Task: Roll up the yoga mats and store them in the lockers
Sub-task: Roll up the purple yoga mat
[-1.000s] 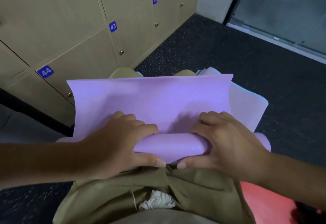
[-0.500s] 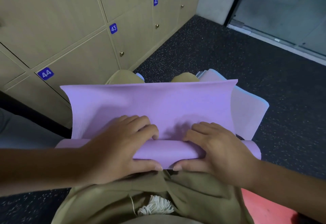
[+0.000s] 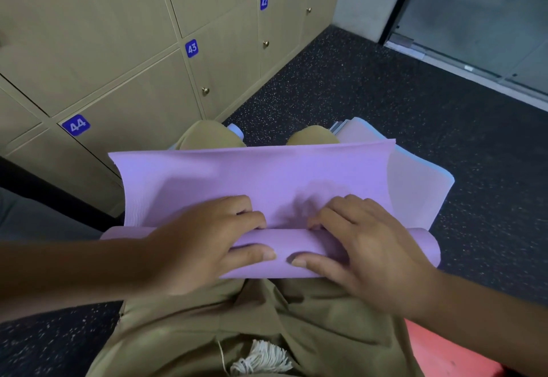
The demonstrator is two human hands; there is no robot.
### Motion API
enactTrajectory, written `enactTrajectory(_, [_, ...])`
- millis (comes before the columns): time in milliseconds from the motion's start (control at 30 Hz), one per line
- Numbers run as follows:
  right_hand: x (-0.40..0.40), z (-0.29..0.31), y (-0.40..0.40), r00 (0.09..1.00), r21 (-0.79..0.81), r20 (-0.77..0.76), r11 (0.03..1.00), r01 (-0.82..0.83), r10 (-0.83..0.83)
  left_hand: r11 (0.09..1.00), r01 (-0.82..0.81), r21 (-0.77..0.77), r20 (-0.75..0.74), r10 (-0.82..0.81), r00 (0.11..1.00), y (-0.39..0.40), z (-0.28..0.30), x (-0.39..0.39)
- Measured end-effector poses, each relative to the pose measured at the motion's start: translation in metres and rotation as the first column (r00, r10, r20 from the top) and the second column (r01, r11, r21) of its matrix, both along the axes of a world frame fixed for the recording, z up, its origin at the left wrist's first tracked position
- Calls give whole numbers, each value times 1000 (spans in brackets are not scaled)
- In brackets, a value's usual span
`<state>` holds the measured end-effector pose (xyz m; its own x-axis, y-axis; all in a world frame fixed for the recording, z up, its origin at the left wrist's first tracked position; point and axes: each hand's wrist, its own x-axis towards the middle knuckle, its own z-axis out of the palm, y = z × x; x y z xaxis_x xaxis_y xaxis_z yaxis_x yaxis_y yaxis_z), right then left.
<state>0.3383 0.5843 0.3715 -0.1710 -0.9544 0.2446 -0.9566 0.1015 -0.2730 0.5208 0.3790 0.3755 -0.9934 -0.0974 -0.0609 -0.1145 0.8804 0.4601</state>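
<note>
A purple yoga mat (image 3: 252, 175) lies across my lap, its near end rolled into a tube (image 3: 296, 246). My left hand (image 3: 204, 243) grips the roll left of centre, fingers over the top and thumb on the near side. My right hand (image 3: 364, 246) grips it right of centre in the same way. The mat's free end curves up in front of my knees. Beige lockers (image 3: 142, 101) with blue numbers 44, 43 and 42 stand at the left, all doors closed.
More pale mats (image 3: 415, 187) lie stacked under the purple one at the right. A red mat (image 3: 444, 356) shows at the lower right. Dark speckled floor (image 3: 385, 95) stretches ahead to a glass door (image 3: 480, 15).
Both hands shifted on the roll, thumbs now lying on its near face, and the roll has turned forward a little. The free end sits slightly lower.
</note>
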Motion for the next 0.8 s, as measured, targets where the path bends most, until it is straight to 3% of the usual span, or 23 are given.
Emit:
enactTrajectory(167, [1,-4,1,1000,-22,9,1000,13,-13,991,-9,134,98,-5,995,-12,3,-13])
enactTrajectory(233, [-2,-1,-4,997,10,71,1000,18,-19,991,-8,137,55,0,998,-13,3,-13])
enactTrajectory(400, [-13,9,-19,964,124,264,992,2,-35,1000,-6,-25,-160,2,987,-6,5,-1])
enactTrajectory(500, [-22,12,-30,926,196,375,980,-31,-45,989,-15,-144,-191,-13,982,-2,1,5])
enactTrajectory(567, [-26,13,-36,904,231,424,971,-53,-52,990,-34,-139,-185,8,983,-4,-2,5])
enactTrajectory(700, [-28,12,-36,948,246,316,968,-52,-30,999,-31,-42,-133,25,991,-9,-3,0])
enactTrajectory(800, [-25,11,-31,989,105,147,994,-29,13,999,-40,26,-83,42,996,-14,-3,-4])
